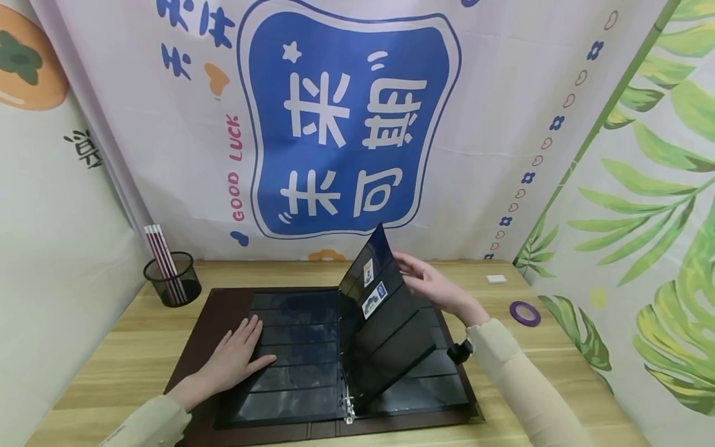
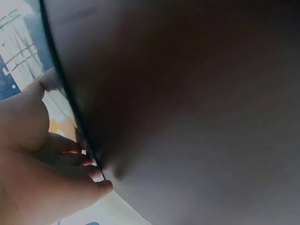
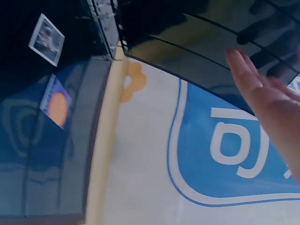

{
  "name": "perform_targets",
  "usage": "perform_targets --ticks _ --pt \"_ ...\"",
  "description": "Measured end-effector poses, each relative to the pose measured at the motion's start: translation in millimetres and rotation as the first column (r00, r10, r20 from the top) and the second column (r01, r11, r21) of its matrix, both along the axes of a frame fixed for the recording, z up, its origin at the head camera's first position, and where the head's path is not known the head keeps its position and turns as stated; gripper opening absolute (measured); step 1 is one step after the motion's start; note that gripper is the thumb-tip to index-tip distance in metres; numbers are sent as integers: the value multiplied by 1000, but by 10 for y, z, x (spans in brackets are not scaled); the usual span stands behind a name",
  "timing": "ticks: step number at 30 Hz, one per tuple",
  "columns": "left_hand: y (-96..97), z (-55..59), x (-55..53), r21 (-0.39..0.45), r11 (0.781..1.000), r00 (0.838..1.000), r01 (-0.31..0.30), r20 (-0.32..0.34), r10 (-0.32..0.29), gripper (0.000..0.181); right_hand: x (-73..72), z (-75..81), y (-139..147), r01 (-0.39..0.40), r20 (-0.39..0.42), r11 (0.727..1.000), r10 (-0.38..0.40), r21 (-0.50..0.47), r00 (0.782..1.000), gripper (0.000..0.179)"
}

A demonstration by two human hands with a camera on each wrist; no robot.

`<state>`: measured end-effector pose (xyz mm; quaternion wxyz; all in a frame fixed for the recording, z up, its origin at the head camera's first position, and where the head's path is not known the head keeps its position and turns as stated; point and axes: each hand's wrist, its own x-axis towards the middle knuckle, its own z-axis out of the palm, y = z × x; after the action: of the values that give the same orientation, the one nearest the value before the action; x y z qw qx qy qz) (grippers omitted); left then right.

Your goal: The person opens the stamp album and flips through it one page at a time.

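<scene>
A stamp album with a brown cover (image 1: 203, 335) lies spread out on the table. My left hand (image 1: 231, 357) rests flat, fingers spread, on its left black page (image 1: 296, 360); in the left wrist view that hand (image 2: 37, 159) sits beside a blurred dark surface. Black pages (image 1: 385, 347) stand raised from the metal binder rings. My right hand (image 1: 432, 285) touches their far side near the top with extended fingers, partly hidden. Stamps (image 1: 374, 300) show on the raised page's left-facing side. The right wrist view shows two more stamps (image 3: 47, 40) on another page, with straight fingers (image 3: 246, 77) against the raised page.
A black mesh pen holder (image 1: 195, 290) with several striped pencils (image 1: 167, 264) stands at the back left. On the right lie a white eraser-like block (image 1: 495, 279) and a purple tape roll (image 1: 513, 312). A printed cloth (image 1: 475, 155) hangs behind the table (image 1: 112, 347).
</scene>
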<state>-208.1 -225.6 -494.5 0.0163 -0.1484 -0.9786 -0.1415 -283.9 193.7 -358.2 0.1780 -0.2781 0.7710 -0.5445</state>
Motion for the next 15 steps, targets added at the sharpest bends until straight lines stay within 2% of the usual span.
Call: perform_targets --ticks 4,7,11,15 --pt "20 80 -19 -16 1000 1000 8 27 -8 89 67 -103 -26 -81 -35 997 80 -11 996 69" --pt "80 194 -53 12 999 999 33 43 -34 88 88 -155 -68 -102 -55 994 100 -38 993 72" --pt "265 453 -137 147 986 992 77 92 -91 87 87 -197 -115 -106 -69 991 101 -77 992 74" --pt "554 813 -254 281 951 981 128 105 -163 82 75 -220 -153 -105 -70 990 99 -96 993 78"
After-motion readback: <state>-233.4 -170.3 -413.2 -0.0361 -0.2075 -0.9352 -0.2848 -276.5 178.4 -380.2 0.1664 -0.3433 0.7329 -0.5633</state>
